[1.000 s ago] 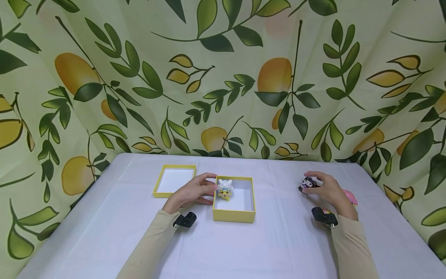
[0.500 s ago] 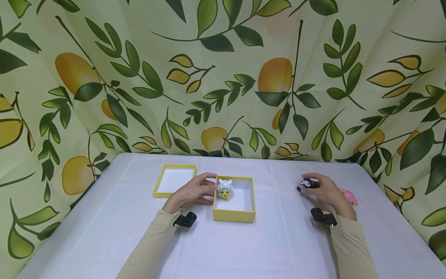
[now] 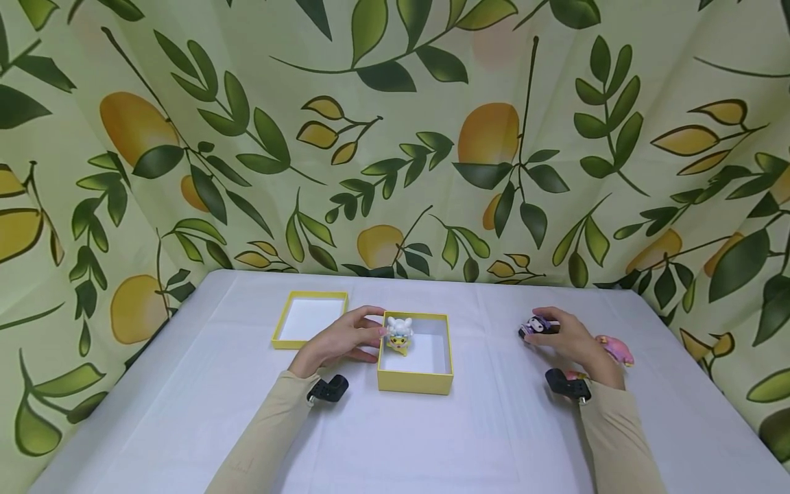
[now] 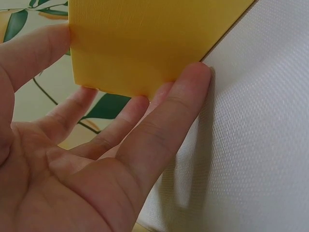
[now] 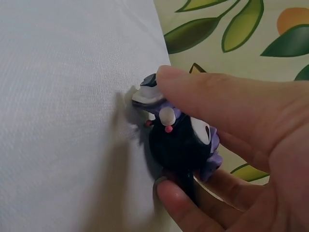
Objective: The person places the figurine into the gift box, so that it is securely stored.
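My left hand (image 3: 345, 337) is at the left side of an open yellow box (image 3: 415, 382), its fairly straight fingers spread and touching the wall. The left wrist view shows the fingertips along the edges of the yellow wall (image 4: 135, 43). Inside the box, at its left side, is a small figurine (image 3: 398, 335) with a white top and a yellow body. Over to the right, my right hand (image 3: 569, 337) grips a black, white and purple figurine (image 3: 532, 327) between thumb and fingers. Up close, its dark round part (image 5: 176, 147) shows, held close to the tabletop; a gap beneath it is hard to judge.
A shallow yellow-rimmed lid (image 3: 308, 318) with a white inside lies left of the box, partly behind my left hand. A pink figurine (image 3: 616, 350) lies beyond my right wrist. Another small colourful thing (image 3: 577, 375) is mostly hidden by the wrist camera. A patterned curtain hangs behind the table.
My right hand has shifted a little to the left with the black figurine, and more of the pink figurine shows behind the wrist. My left hand and the box have stayed put.
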Motion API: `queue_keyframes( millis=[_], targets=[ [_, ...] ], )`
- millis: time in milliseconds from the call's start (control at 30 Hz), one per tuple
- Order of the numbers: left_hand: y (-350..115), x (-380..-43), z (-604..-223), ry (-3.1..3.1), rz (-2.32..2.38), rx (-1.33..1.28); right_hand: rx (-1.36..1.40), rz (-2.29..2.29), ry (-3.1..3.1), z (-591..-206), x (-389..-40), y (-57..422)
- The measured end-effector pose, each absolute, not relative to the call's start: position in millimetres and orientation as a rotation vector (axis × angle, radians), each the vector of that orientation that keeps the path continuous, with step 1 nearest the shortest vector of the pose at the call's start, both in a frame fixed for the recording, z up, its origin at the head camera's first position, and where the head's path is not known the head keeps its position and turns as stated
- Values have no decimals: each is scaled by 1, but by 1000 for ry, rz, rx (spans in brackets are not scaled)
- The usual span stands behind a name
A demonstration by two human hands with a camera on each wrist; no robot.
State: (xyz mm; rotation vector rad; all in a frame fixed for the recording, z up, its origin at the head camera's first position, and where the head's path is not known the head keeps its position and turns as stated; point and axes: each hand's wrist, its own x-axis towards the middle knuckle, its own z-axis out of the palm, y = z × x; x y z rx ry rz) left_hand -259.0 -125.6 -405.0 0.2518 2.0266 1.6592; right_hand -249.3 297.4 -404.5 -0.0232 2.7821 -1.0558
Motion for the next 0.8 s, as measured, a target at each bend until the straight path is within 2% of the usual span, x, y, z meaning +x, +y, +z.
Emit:
queue_keyframes(
  millis=[800],
  targets=[
    [-126,-259,-405,2034,1650,249,-93,-971,2879,-402,-248,291]
  ],
)
